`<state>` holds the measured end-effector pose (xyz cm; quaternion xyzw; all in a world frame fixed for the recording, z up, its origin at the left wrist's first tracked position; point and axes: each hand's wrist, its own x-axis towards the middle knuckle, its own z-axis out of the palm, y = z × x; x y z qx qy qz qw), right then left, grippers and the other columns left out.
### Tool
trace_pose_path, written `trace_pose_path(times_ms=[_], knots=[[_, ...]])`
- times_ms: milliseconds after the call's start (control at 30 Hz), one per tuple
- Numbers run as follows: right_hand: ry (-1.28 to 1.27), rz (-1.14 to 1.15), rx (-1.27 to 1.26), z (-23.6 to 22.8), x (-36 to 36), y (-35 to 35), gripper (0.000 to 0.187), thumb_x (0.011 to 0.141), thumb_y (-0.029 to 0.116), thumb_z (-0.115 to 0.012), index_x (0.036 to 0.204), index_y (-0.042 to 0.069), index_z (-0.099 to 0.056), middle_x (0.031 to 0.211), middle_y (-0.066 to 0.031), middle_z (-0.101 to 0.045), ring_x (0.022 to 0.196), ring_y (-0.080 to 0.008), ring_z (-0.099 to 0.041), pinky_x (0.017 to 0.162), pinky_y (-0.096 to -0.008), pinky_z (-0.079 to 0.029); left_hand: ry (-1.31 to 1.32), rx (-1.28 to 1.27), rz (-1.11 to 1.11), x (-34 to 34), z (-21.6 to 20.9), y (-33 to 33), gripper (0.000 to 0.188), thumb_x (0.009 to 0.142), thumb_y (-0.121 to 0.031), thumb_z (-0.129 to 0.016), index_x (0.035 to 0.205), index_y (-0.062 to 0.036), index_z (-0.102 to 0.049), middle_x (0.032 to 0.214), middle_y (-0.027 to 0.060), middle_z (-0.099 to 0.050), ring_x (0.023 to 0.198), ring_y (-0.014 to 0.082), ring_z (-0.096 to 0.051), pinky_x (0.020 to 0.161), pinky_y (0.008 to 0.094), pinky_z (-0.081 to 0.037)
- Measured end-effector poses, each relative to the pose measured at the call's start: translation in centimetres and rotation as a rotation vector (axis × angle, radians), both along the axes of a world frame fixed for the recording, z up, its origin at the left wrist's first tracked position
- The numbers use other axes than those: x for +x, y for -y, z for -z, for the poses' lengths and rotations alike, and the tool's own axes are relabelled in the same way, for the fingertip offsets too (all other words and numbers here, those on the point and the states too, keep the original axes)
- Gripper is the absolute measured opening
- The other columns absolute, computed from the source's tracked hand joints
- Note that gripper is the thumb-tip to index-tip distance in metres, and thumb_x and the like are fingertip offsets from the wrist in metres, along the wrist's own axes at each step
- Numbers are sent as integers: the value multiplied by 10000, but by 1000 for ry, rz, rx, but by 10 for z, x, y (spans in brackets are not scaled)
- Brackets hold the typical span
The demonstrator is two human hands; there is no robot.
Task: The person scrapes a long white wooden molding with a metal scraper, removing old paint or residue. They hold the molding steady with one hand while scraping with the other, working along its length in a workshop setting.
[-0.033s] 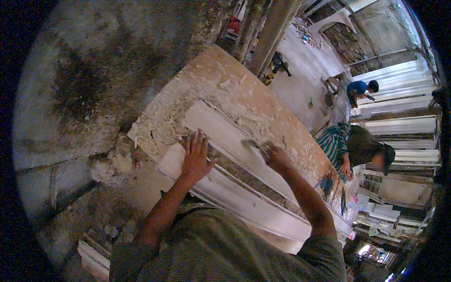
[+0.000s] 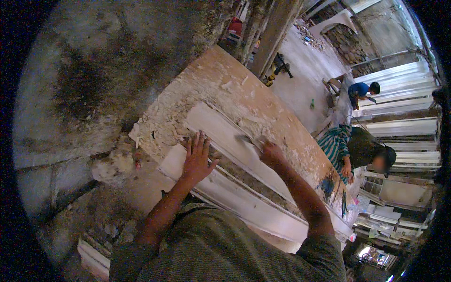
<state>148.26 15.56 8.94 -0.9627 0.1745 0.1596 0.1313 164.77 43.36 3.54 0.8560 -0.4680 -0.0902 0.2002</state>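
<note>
A long pale plaster moulding (image 2: 213,123) lies slantwise on a wooden board (image 2: 235,70). My right hand (image 2: 273,155) is closed around a scraper (image 2: 244,139), whose flat grey blade rests on or just above the moulding's face. The handle is mostly hidden in the fist. My left hand (image 2: 197,157) lies flat with its fingers spread, fingertips at the near edge of that moulding. Beneath its wrist side runs a second pale moulding (image 2: 235,199), closer to my body. A dark, rough gap separates the two pieces.
Plaster flakes (image 2: 171,110) cover much of the board. Two people work to the right: one in a striped garment (image 2: 334,143) at the board's far end, another in blue (image 2: 359,89) farther off. A power tool (image 2: 277,70) stands on the floor beyond a wooden post (image 2: 277,35).
My right hand and the scraper have shifted slightly left along the moulding. My left hand keeps its place.
</note>
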Motion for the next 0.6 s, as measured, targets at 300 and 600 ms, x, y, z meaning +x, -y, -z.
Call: trace_pose_path(times_ms=[300,600], knots=[[243,32,132,20,209,-65,279,741,116,-653,976,-34,-652,981,-264,-657,938,-431,-665,814,-530,-547,-28,98,45,5,-3,3,889,899,-532,-598,1485,69,-306,1610,271,-139,1506,409,-109,1210,564,-95],[194,705,373,39,-125,7,284,886,181,-665,1127,39,-713,793,-85,-686,613,-171,-558,581,-337,-462,-101,60,49,2,-6,4,850,893,-486,-608,1483,54,-318,1589,277,-214,1497,407,-156,1203,570,-116]])
